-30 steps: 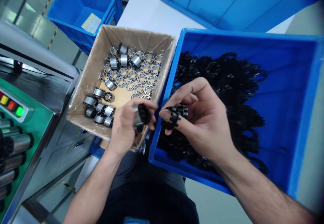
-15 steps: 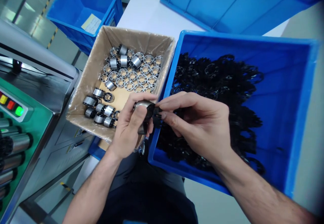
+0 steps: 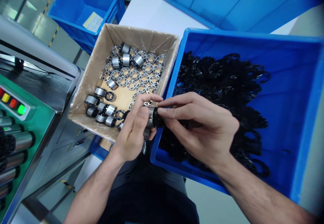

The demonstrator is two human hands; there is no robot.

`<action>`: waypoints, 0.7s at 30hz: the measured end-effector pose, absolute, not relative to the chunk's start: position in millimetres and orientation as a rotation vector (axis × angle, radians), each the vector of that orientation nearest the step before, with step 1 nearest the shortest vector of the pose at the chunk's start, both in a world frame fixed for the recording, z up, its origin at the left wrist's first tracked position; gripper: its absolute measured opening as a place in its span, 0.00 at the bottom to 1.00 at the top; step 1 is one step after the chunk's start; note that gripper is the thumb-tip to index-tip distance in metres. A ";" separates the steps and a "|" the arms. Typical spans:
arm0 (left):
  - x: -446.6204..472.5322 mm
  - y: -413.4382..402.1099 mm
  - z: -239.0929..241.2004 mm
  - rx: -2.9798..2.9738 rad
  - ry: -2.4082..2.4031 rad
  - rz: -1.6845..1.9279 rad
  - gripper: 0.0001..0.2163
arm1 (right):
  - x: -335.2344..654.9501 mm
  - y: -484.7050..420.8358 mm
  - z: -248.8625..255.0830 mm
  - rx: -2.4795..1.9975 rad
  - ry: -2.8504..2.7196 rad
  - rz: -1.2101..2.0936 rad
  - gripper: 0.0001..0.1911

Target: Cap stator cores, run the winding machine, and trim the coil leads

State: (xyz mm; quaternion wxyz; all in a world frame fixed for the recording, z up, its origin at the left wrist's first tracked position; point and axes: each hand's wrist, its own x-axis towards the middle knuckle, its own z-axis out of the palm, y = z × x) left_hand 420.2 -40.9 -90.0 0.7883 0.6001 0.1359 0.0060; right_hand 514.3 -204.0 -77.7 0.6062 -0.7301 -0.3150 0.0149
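Note:
My left hand (image 3: 134,129) is closed around a silver stator core (image 3: 152,116), above the edge between the carton and the blue bin. Another silver part (image 3: 146,133) shows low under the fingers, mostly hidden. With thumb and fingertips, my right hand (image 3: 202,126) grips a black plastic end ring (image 3: 159,117) against the core's right end. Fingers cover much of the ring, so I cannot tell how far it sits on. Loose black end rings (image 3: 217,72) are heaped in the blue bin (image 3: 286,116) under my right hand.
A lined carton (image 3: 86,78) on the left holds bare metal rings (image 3: 131,84) and several cores with black ends (image 3: 100,117). Another blue bin (image 3: 240,4) stands behind. A blue crate (image 3: 83,1) with a paper sits far left, near a green machine bed (image 3: 37,132) with silver cylinders.
The black end ring, held just off the core's end before, is now against it. My right hand's fingers have closed in around the ring. The view has shifted slightly.

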 end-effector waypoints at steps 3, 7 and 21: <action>418.8 -42.1 -93.9 1.312 0.270 0.023 0.23 | 507.0 -200.0 -79.6 -1.702 -0.712 -0.044 0.11; 421.4 -30.1 -94.2 1.407 0.209 0.062 0.19 | 517.0 -202.4 -80.0 -1.742 -0.760 -0.011 0.09; 431.0 35.2 -86.3 1.783 0.460 0.223 0.25 | 574.8 -220.0 -113.2 -2.714 -1.067 1.163 0.29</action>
